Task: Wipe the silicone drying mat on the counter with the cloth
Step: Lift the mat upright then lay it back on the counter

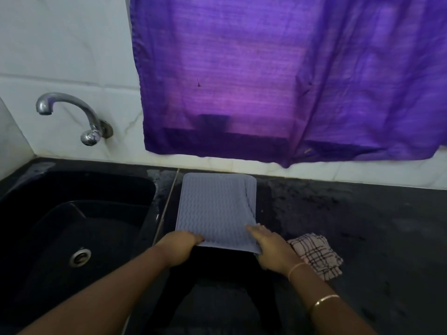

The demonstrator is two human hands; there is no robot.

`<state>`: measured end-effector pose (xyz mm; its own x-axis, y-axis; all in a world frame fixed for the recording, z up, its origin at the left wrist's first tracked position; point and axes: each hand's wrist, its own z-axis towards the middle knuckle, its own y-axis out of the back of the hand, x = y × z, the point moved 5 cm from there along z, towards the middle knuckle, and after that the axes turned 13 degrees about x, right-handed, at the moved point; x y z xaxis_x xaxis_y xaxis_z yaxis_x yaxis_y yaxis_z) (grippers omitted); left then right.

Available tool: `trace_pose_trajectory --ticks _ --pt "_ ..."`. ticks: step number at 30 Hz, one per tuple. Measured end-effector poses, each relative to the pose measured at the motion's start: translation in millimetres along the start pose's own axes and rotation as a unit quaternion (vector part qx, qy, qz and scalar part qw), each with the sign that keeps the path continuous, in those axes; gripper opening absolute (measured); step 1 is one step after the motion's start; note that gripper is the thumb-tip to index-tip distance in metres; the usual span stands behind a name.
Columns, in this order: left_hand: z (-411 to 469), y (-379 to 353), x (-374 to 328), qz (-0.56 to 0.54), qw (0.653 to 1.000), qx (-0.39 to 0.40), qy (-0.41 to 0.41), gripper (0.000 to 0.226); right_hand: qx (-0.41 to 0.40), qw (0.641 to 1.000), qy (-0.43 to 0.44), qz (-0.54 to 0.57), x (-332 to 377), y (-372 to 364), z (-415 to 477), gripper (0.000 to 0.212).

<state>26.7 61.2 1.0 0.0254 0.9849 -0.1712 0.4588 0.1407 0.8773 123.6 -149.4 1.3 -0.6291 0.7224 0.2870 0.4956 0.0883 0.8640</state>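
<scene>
A pale grey silicone drying mat (212,209) with a wavy ribbed surface lies on the dark counter (350,226), just right of the sink. Its near edge is lifted off the counter and its right side curls up in a fold. My left hand (180,246) grips the near left corner of the mat. At the near right corner, my right hand (271,245) holds the mat with the thumb on top. The checked cloth (316,255), white with dark lines, sits crumpled on the counter right beside my right wrist, and neither hand touches it.
A black sink (72,213) with a metal drain (80,256) fills the left side. A chrome tap (72,112) juts from the white tiled wall above it. A purple curtain (290,81) hangs behind the counter. Wet smears show on the counter to the right.
</scene>
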Motion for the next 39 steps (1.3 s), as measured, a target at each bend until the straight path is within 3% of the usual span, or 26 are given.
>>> trace_pose_trajectory --ticks 2,3,6,9,11,14,16,22,35,39 --pt "-2.5 4.7 0.6 0.008 1.0 -0.017 0.014 0.049 -0.007 0.996 -0.072 -0.051 -3.8 -0.5 -6.4 0.075" --pt "-4.3 8.1 0.1 0.013 0.999 -0.034 0.019 0.048 -0.05 0.992 -0.093 -0.072 -3.6 4.4 -11.5 0.07" --pt "-8.2 14.4 4.8 0.02 0.997 -0.07 0.038 0.042 -0.263 0.951 -0.047 -0.153 9.8 32.5 -27.6 0.049" --pt "-14.4 10.5 9.1 0.012 0.997 -0.061 0.038 0.045 -0.297 0.928 0.021 -0.223 21.4 35.5 -31.3 0.046" --pt "-17.6 1.8 7.2 0.048 0.998 -0.041 0.02 0.047 -0.232 0.952 0.024 -0.199 24.6 31.7 -30.9 0.048" --pt "-20.3 -17.5 -0.8 0.112 0.994 0.004 -0.018 0.041 -0.008 0.991 -0.041 -0.128 12.8 4.1 -25.6 0.053" --pt "-23.2 -29.3 -7.2 0.139 0.989 0.03 -0.036 0.038 0.078 0.994 -0.045 -0.069 7.6 -16.9 -27.2 0.057" --pt "-32.1 -45.0 -1.9 -0.018 0.997 0.076 0.029 0.045 0.099 0.994 -0.046 0.016 3.7 -26.5 -34.5 0.054" --pt "-61.3 -47.1 -17.3 -0.037 0.993 0.113 -0.019 0.041 0.184 0.976 -0.08 0.091 3.5 -44.2 -52.2 0.044" --pt "-62.7 -55.3 -19.3 -0.04 0.991 0.128 -0.024 0.023 0.215 0.966 -0.09 0.107 5.5 -50.7 -56.8 0.031"
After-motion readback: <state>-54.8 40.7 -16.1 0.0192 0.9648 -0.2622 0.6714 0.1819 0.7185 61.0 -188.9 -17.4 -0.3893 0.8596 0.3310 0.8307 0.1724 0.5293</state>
